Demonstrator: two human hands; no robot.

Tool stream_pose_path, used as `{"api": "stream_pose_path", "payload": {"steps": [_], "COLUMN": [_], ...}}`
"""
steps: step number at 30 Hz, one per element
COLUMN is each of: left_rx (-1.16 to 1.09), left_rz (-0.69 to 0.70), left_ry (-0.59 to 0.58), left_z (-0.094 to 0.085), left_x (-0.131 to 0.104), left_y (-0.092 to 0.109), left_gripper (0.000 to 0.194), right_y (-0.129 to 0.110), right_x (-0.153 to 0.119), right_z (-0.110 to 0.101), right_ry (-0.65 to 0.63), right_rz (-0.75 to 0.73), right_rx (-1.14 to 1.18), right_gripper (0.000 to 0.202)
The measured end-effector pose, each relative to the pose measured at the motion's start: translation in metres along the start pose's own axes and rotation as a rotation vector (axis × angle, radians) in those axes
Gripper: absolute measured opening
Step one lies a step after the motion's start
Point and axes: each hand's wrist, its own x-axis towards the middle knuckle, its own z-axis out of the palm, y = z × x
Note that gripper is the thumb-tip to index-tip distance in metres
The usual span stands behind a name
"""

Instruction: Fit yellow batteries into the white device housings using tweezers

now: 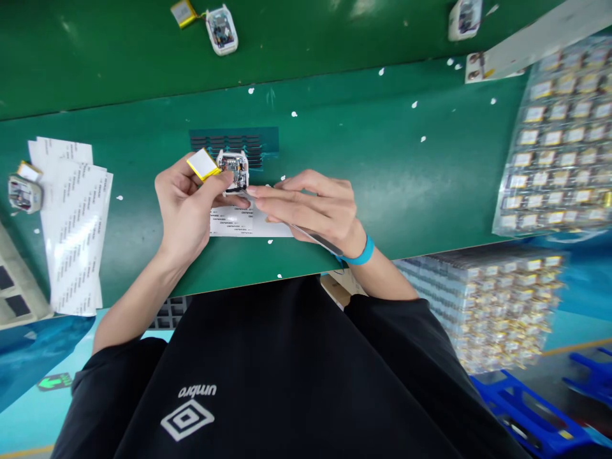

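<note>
My left hand (184, 207) grips an opened white smartwatch case (233, 171), thumb pressed over its exposed circuit board. A white battery with yellow edges (203, 164) sticks out to the left of the case, next to my fingers. In my right hand (318, 207) is a slim grey metal tool that looks like tweezers (318, 241); its tip end reaches the lower right edge of the case. Beneath both hands lies a white printed sheet (232, 224). Just behind the case is a blue-green film with black strips (268, 141).
White printed sheets (71, 229) lie at left beside another opened case (25, 193). More cases (222, 30) (465, 19) sit on the far green strip. Trays of batteries (554, 146) lie at right, near a white bracket (530, 44). Stacked trays (492, 299) stand below the table edge.
</note>
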Motion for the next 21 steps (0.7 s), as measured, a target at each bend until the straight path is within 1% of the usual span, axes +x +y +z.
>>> {"api": "stream_pose_path", "payload": {"steps": [3,6,8,13,17,19,21], "left_rx": [-0.007,-0.036,-0.038,-0.058,-0.035,-0.017,0.014], "left_rz": [0.014,0.033,0.028,0.050,0.093,0.097,0.086], "left_ry": [0.000,-0.002,-0.012,0.002,0.009,0.021,0.022], "left_z": [-0.0003,0.0000,0.0007,0.0040,0.0049,0.0044,0.0040], "left_x": [-0.0003,-0.0006,-0.0011,-0.0024,-0.0021,-0.0024,-0.0033], "left_y": [-0.0007,-0.0013,-0.0015,-0.0020,-0.0019,-0.0007,0.0005], "left_gripper": [0.027,0.025,0.023,0.029,0.026,0.027,0.029], "right_y": [0.0024,0.0047,0.0056,0.0057,0.0032,0.0019,0.0018], "right_x": [-0.0011,-0.0033,-0.0044,-0.0028,0.0014,0.0029,0.0030], "right_z": [0.0018,0.0045,0.0063,0.0086,0.0060,0.0038,0.0024], "right_ry": [0.014,0.048,0.052,0.052,0.091,0.120,0.121], "right_rz": [0.012,0.022,0.025,0.037,0.096,0.128,0.139], "right_rx": [0.055,0.155,0.182,0.136,0.158,0.178,0.202], "right_gripper": [0.021,0.029,0.033,0.026,0.020,0.022,0.024]}}
